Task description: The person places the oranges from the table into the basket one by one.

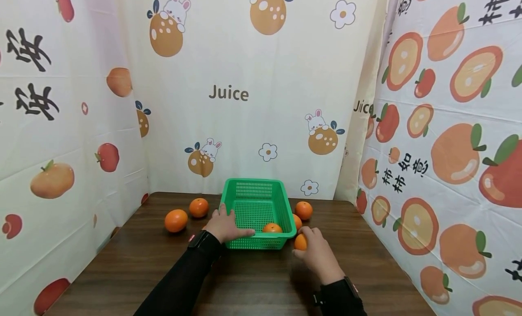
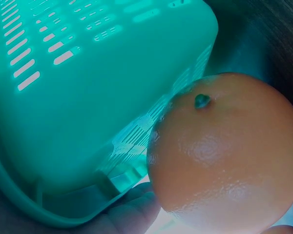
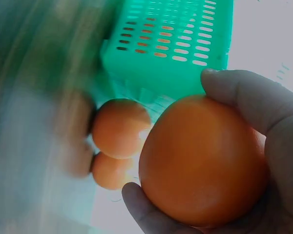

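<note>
A green plastic basket (image 1: 254, 243) stands on the table, with one orange (image 1: 272, 228) inside near its front wall. My left hand (image 1: 228, 226) rests at the basket's front left corner, its fingers spread and its thumb lying along the front rim. Close by that hand, outside the basket wall, an orange with a green stem nub (image 2: 229, 151) fills much of the left wrist view; the hand mostly hides it from the head camera. To the right of the basket, my right hand (image 1: 320, 255) grips another orange (image 3: 202, 161) between thumb and fingers, close over the table.
Beyond the held fruit, two oranges (image 1: 303, 210) (image 3: 121, 127) lie along the basket's right side. Two more oranges (image 1: 176, 221) (image 1: 199, 207) sit to the left on the dark wooden table (image 1: 253, 284). Printed cloth (image 1: 244, 125) hangs behind and along both sides.
</note>
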`<act>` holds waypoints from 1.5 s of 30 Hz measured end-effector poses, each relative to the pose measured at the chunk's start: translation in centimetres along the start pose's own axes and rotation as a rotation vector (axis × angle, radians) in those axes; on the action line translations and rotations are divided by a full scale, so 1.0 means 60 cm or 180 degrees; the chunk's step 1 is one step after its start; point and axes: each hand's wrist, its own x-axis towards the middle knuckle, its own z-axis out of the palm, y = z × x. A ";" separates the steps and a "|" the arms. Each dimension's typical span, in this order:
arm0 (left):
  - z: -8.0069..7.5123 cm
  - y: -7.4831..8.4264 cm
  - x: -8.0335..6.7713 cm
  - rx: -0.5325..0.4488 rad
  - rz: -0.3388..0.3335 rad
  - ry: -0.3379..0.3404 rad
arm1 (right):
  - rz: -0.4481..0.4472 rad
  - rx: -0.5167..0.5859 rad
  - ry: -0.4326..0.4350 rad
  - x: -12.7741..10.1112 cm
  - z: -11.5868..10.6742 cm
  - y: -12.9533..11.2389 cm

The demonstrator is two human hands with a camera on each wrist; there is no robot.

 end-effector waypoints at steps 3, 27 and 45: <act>-0.003 0.001 -0.004 0.0002 0.0019 0.0015 | -0.0015 0.0042 0.0018 -0.003 -0.006 -0.009; -0.003 0.002 -0.008 -0.0010 0.0066 0.0037 | -0.0167 0.0159 0.0214 -0.008 -0.013 -0.043; 0.001 -0.001 -0.002 -0.0065 0.0035 0.0032 | -0.0313 0.0310 0.0419 -0.010 -0.016 -0.062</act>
